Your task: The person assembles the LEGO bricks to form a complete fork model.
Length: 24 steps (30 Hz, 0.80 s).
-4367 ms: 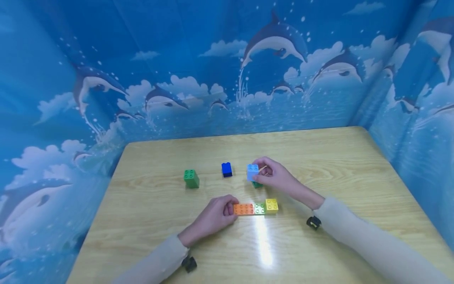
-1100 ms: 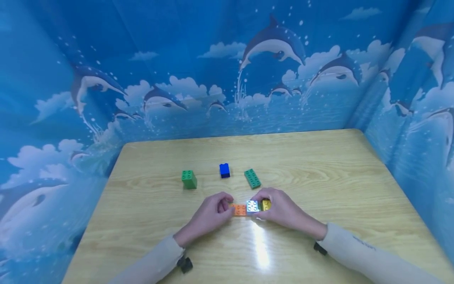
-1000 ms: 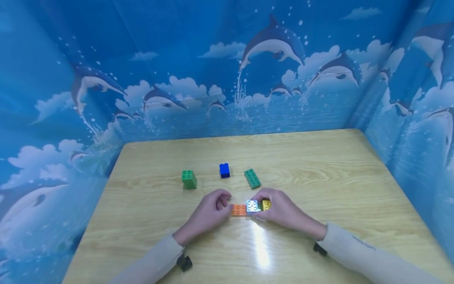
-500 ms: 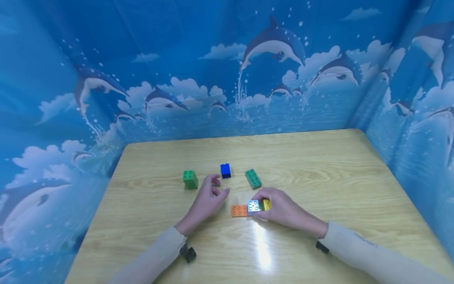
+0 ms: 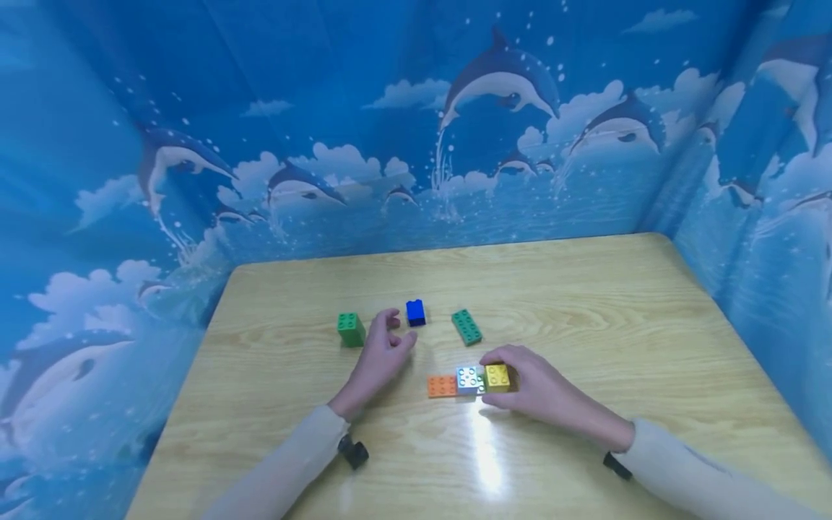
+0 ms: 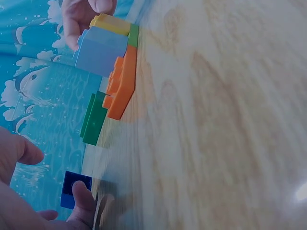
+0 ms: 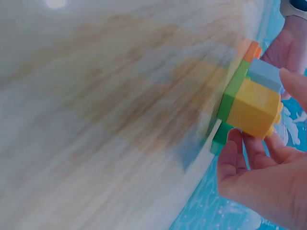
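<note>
My left hand (image 5: 380, 352), with fingers loosely bent, holds nothing. It is between the tall green brick (image 5: 351, 330) and the dark blue brick (image 5: 415, 313); in the left wrist view a fingertip overlaps the blue brick (image 6: 69, 199). My right hand (image 5: 539, 383) spreads thumb and fingers to either side of the yellow brick (image 5: 497, 378), fingertips close to its sides. A flat row on the table joins an orange brick (image 5: 441, 386) and a light green brick (image 7: 235, 91). On it sit the yellow brick at the right end and a light blue brick (image 5: 467, 379) across the middle.
A flat dark green brick (image 5: 466, 327) lies behind the row on the wooden table (image 5: 585, 289). A blue dolphin-print curtain (image 5: 325, 144) hangs along the table's back and sides.
The light blue brick came from the flat dark green brick onto the row. The left hand left the orange brick and moved back toward the blue one. The right hand loosened and shifted right.
</note>
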Available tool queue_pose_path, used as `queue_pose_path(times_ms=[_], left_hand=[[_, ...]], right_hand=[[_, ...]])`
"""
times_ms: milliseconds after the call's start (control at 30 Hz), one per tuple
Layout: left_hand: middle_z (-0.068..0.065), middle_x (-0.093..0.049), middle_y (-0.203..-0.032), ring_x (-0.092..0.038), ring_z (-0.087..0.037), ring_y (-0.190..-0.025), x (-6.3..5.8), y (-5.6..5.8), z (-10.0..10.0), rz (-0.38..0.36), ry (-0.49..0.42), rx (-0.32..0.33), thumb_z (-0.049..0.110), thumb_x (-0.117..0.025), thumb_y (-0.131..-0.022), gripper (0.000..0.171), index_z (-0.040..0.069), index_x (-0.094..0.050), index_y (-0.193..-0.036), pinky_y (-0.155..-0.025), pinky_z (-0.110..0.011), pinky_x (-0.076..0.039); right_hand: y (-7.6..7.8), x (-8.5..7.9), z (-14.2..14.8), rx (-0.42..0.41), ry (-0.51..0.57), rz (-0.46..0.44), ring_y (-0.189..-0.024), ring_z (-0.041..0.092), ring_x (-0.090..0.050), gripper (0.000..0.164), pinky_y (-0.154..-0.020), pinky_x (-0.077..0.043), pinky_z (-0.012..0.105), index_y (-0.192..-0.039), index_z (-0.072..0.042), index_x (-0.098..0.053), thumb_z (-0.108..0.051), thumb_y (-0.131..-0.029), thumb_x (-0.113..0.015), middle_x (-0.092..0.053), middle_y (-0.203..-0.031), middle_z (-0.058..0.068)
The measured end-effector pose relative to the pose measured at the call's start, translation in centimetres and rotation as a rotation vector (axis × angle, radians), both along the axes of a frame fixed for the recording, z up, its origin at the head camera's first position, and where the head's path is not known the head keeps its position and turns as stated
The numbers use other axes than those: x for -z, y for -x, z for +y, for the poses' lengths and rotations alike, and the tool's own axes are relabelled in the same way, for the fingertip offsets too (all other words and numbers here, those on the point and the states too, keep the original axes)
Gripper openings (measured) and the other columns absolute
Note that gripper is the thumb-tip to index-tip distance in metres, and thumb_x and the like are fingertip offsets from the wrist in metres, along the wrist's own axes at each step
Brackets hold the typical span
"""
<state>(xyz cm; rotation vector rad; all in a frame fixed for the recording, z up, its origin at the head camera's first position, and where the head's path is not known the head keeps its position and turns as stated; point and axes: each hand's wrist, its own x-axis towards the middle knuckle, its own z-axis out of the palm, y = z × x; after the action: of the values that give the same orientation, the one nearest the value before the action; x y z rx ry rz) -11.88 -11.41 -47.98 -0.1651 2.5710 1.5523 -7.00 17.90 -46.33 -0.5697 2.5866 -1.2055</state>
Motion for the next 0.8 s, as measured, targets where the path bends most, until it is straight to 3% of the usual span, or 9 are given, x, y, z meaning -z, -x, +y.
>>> queue_pose_path(times_ms=[333,500,800], left_hand=[[-0.012,-0.050,-0.160,-0.062,-0.022,-0.103,0.0,1.0,1.0,-0.035,0.015,-0.058,0.030,-0.068,-0.108,0.070,0.011,-0.036,-0.167,-0.089,-0.040,-0.056],[-0.011,-0.050,-0.159,-0.061,-0.022,-0.096,-0.1,1.7,1.5,-0.062,-0.011,-0.097,0.033,-0.068,-0.108,0.068,0.012,-0.038,-0.166,-0.083,-0.038,-0.055],[-0.013,-0.051,-0.161,-0.063,-0.021,-0.091,0.2,2.6,1.7,-0.045,-0.080,-0.100,0.028,-0.066,-0.110,0.060,0.010,-0.044,-0.162,-0.083,-0.036,-0.057]], right_hand=[[0.4,0.0,0.3,-0.006,0.082,0.048,-0.125,0.028,-0.065,0.049,-0.109,-0.050,0.061,-0.132,-0.014,-0.075,-0.031,-0.089,-0.093,-0.073,-0.130,-0.003],[0.5,0.3,-1.0,0.015,0.099,0.008,-0.123,0.027,-0.066,0.047,-0.108,-0.050,0.060,-0.130,-0.016,-0.077,-0.034,-0.089,-0.092,-0.075,-0.128,-0.004],[0.4,0.6,-2.0,0.017,0.088,0.008,-0.125,0.029,-0.066,0.039,-0.110,-0.049,0.061,-0.125,-0.019,-0.080,-0.032,-0.090,-0.092,-0.075,-0.126,-0.006]])
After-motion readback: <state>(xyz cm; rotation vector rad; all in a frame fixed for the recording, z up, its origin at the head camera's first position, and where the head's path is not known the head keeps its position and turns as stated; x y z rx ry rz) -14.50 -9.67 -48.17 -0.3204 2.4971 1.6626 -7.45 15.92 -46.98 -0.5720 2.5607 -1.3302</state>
